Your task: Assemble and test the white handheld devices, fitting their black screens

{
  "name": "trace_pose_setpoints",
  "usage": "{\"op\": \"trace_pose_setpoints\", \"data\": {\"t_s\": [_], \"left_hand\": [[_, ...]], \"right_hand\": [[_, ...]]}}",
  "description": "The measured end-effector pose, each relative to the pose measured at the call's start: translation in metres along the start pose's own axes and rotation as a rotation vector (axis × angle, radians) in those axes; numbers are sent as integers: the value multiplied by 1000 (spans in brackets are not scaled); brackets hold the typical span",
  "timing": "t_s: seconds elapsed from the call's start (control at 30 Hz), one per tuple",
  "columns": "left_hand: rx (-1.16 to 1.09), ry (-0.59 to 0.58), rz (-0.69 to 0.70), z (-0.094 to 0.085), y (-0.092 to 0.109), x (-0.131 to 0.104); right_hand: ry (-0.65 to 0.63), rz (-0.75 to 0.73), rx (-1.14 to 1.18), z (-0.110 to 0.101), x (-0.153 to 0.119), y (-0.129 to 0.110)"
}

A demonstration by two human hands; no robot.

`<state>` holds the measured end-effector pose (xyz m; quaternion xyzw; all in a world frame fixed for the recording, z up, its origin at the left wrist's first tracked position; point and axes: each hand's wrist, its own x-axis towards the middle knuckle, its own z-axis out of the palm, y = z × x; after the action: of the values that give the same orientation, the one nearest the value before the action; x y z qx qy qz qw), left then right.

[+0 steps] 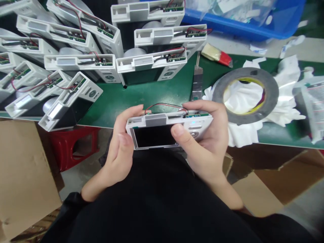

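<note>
Between my two hands is a white digital camera [154, 137] without its top cover, held over the table's near edge. Its screen is dark, and a small blue light glows near the buttons on its right side. A red and a black wire arch over its open top, where a green circuit board shows. My left hand [123, 145] grips the left end, thumb at the front. Around the right end is my right hand [207, 141], its thumb over the right edge of the screen and its index finger along the top.
Several similar open cameras [152, 65] stand on the green table [111, 98] at the back and left. A roll of tape [269, 101] lies on white scraps at right, near a red-handled brush [217, 55]. Behind is a blue bin [288, 30]. Below are a red stool [63, 148] and cardboard boxes [25, 175].
</note>
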<state>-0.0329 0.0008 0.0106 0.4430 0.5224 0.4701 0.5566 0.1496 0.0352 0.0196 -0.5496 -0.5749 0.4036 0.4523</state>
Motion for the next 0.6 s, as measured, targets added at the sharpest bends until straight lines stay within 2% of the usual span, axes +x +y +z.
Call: {"op": "trace_pose_setpoints", "data": {"t_s": [0.1, 0.23, 0.47, 0.6], "left_hand": [[62, -136, -35, -8, 8, -1], [147, -133, -86, -8, 10, 2], [-30, -189, -182, -5, 10, 4], [-15, -288, -255, -14, 12, 4]], "right_hand": [[-14, 56, 40, 0, 1, -2], [-9, 13, 58, 1, 1, -2], [-17, -42, 6, -3, 2, -2], [-56, 12, 9, -7, -1, -3]]}}
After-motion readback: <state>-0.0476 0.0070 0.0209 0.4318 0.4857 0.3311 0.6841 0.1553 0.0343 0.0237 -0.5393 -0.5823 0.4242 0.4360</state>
